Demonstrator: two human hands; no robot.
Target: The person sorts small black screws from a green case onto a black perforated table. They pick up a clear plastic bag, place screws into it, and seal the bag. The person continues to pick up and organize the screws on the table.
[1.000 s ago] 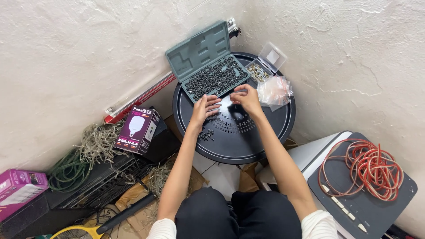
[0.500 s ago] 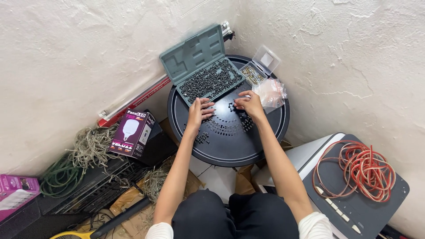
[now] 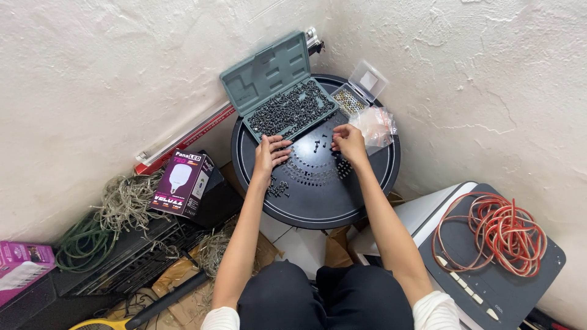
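From my feed, the biggest thing is the round black tabletop [image 3: 318, 208] pushed into the corner of 2 rough white walls. To its right sits a grey machine [image 3: 489, 287] with a coil of red cable [image 3: 504, 235] on its lid. On the far side of the tabletop lies an open grey-green case [image 3: 269, 70], its lid tilted back against the wall and its tray heaped with small dark screws [image 3: 293, 110]. On the floor to the left I see a purple bulb box [image 3: 182, 183] and a tangle of green and pale cords [image 3: 116, 214]. Just right of the case stands a small clear plastic box [image 3: 361, 88] with its lid up, and a clear bag [image 3: 376, 125] lies beside it. My left hand [image 3: 269, 156] rests flat, fingers spread, on the tabletop at the case's near edge, gripping nothing that I can see. My right hand [image 3: 350, 142] is curled with fingertips pinched down on the tabletop next to the bag; I cannot tell whether it has hold of a screw. A few loose screws [image 3: 278, 188] lie by my left wrist, and 1 or 2 more lie between my hands.
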